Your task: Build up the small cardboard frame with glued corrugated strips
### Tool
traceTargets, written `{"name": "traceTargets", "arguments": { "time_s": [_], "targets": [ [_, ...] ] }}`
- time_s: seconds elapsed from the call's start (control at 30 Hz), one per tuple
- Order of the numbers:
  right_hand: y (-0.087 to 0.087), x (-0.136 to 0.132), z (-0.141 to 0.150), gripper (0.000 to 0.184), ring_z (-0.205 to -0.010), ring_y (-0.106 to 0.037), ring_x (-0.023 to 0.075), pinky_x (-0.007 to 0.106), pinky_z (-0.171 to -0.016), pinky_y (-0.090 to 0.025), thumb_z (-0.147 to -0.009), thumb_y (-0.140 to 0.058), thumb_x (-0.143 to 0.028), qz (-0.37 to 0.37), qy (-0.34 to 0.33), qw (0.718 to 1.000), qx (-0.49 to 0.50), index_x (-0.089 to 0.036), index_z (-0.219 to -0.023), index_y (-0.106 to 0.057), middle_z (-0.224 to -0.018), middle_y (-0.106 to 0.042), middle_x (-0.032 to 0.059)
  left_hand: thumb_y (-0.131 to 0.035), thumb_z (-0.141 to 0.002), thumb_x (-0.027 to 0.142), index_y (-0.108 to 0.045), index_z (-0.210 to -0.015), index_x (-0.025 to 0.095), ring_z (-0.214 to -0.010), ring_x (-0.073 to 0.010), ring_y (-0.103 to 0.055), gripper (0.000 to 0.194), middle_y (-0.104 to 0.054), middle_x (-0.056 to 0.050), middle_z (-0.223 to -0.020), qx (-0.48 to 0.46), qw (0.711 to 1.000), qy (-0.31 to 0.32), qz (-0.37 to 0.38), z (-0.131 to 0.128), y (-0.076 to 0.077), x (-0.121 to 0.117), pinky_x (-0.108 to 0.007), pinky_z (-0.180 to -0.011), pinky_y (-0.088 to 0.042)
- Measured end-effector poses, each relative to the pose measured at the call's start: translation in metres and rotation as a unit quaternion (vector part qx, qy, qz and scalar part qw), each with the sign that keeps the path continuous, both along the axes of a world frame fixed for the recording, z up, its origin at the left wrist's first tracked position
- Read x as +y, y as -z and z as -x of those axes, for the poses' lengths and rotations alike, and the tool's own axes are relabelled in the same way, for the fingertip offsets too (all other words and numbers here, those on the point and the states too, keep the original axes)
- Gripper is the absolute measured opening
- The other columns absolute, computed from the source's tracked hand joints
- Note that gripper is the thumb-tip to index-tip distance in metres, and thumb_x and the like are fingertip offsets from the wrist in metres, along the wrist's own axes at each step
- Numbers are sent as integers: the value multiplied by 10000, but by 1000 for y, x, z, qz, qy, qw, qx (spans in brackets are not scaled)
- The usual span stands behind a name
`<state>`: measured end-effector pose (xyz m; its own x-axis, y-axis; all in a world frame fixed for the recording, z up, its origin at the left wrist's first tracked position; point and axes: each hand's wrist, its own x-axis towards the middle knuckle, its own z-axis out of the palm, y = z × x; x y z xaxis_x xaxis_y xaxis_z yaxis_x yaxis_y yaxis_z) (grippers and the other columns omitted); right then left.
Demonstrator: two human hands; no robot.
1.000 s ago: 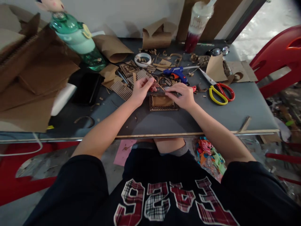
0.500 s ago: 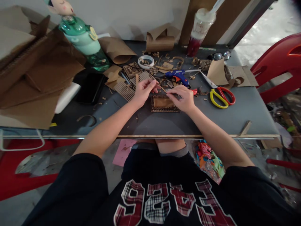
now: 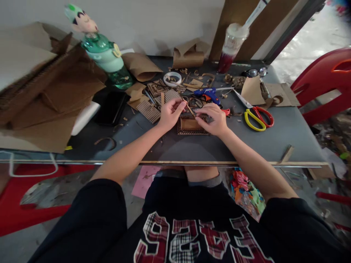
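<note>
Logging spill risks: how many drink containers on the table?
2. Green plastic bottle with a figurine top, back left; clear plastic cup of dark red drink, back right. The brown cardboard pile at far left may hide others.

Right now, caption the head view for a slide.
Left hand and right hand pinch a thin brown strip by a small corrugated cardboard tray, near a blue glue gun and scissors.

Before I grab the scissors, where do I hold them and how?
I'd take the scissors by the yellow loop and red loop, coming from the front right: those loops lie nearest you, and the blades point away, back and left.
</note>
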<state>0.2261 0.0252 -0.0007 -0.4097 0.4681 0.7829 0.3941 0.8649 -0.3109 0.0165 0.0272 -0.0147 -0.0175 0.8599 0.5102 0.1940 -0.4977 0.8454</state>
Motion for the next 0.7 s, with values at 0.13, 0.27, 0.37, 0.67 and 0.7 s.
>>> {"name": "traceTargets", "arguments": {
  "time_s": [0.13, 0.27, 0.37, 0.67, 0.7],
  "targets": [
    [-15, 2, 9, 117, -854, -707, 211, 387, -824, -580, -900, -634, -233, -10, 37, 999, 31, -214, -930, -746, -841, -781, 36, -459, -989, 634, -646, -897, 169, -577, -110, -613, 509, -642, -11, -644, 189, 969, -85, -132, 13, -2, -1, -236, -590, -469],
    [-37, 5, 20, 264, -907, -707, 210, 413, -906, -566, -911, -659, -325, 49, 3, 998, -26, -223, -1149, -712, -919, -774, 27, -441, -1022, 555, -662, -1033, 157, -724, -161, -702, 455, -718, -60, -772, 303, 929, -81, -195, 26, 6, 4, -263, -698, -491],
    [-43, 12, 24, 382, -952, -687, 223, 467, -970, -537, -924, -658, -402, 62, -3, 996, -67, -239, -1270, -657, -923, -746, 22, -382, -1048, 501, -667, -1169, 145, -826, -209, -735, 472, -752, -106, -880, 354, 910, -63, -205, 30, 11, 8, -298, -762, -510],
    [-16, 12, 23, 146, -830, -716, 196, 404, -816, -596, -939, -636, -336, 8, 31, 999, 30, -232, -1016, -704, -888, -751, 26, -481, -923, 741, -677, -1154, 169, -480, -73, -571, 648, -737, -45, -782, 61, 998, 10, 20, 14, -7, 4, -207, -517, -433],
    [-12, 12, 22, 129, -826, -722, 195, 392, -802, -599, -929, -643, -301, -12, 37, 998, 50, -229, -1019, -701, -886, -756, 29, -488, -893, 776, -697, -1074, 161, -428, -54, -524, 674, -721, -35, -735, 17, 996, 52, 70, 13, -10, 4, -194, -462, -392]
  ]
}}
